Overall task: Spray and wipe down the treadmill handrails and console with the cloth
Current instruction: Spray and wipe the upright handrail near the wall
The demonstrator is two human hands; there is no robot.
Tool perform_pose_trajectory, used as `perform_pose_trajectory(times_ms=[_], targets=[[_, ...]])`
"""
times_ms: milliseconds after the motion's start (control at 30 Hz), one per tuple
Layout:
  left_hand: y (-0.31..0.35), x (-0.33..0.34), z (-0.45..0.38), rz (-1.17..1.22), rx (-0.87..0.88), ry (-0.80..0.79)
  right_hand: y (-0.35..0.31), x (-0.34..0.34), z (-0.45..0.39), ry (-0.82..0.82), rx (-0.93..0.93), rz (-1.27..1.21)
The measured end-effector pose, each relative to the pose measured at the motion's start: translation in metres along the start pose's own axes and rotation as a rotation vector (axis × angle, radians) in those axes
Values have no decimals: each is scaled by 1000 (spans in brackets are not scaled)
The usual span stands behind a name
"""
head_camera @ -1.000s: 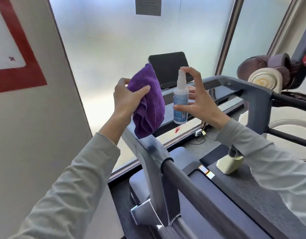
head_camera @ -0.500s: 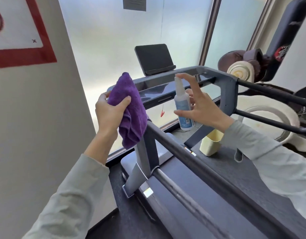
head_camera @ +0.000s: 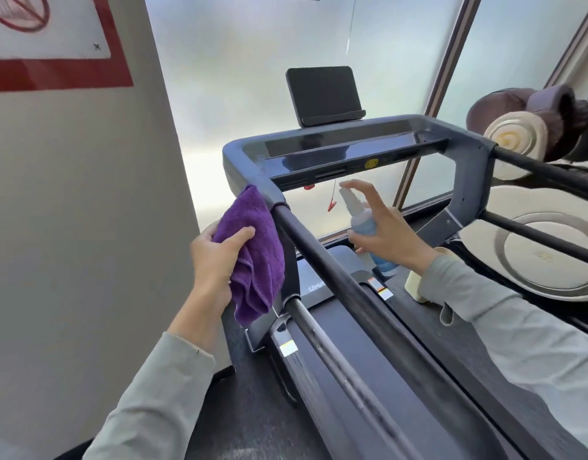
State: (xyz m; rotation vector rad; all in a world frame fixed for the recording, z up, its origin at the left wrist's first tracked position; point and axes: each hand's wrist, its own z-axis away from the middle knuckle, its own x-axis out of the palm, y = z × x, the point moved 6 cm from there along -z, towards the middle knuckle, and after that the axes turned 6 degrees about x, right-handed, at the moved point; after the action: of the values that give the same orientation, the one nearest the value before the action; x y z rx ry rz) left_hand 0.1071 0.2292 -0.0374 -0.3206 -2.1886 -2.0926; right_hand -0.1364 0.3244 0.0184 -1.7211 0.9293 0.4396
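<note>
My left hand (head_camera: 216, 260) grips a bunched purple cloth (head_camera: 252, 250), which hangs against the outer side of the left handrail (head_camera: 322, 260) near its joint with the grey console frame. My right hand (head_camera: 390, 232) holds a small spray bottle (head_camera: 359, 217) with a white nozzle and blue label, index finger on top of the nozzle, just right of that black rail and below the console (head_camera: 339, 147). A dark tablet holder (head_camera: 322, 94) stands on the console's far edge. The right handrail (head_camera: 548, 174) runs off to the right.
A grey wall with a red-bordered sign (head_camera: 53, 44) is close on the left. Frosted glass lies behind the treadmill. A red safety clip (head_camera: 332, 204) dangles under the console. A cream cup (head_camera: 418, 280) sits by the belt (head_camera: 385, 376). A brown massage chair (head_camera: 531, 127) stands at right.
Both hands dropped lower relative to the console. The cloth moved from the console's corner down beside the left handrail. The bottle now sits below the console bar, closer to the rail.
</note>
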Motion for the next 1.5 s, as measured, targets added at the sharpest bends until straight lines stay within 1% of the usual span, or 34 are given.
perform_pose_trajectory(times_ms=[133,267,467,567,633,700,867,1033,1233,1367,1500], targets=[[-28,-8,12,77,-190,30,20,15,-6,-55,42,-26],[-43,-10,14,63,-248,23,32,22,-18,-70,48,35],[-51,-1,11,40,-231,4,35,31,-35,-163,38,104],[-48,4,7,37,-208,0,33,39,-41,-193,21,203],[-46,6,4,27,-192,-6,33,43,-43,-191,3,294],[-44,7,2,19,-183,-12,36,40,-46,-148,20,317],[-41,10,-1,29,-174,-19,37,28,-51,-99,22,324],[-41,14,-2,32,-178,-30,30,30,-50,-168,25,278],[-43,16,0,37,-178,-35,31,34,-41,-190,27,218],[-43,19,2,31,-175,-44,31,34,-35,-220,84,122],[-40,24,7,-7,-133,-52,27,25,-28,-154,61,123]])
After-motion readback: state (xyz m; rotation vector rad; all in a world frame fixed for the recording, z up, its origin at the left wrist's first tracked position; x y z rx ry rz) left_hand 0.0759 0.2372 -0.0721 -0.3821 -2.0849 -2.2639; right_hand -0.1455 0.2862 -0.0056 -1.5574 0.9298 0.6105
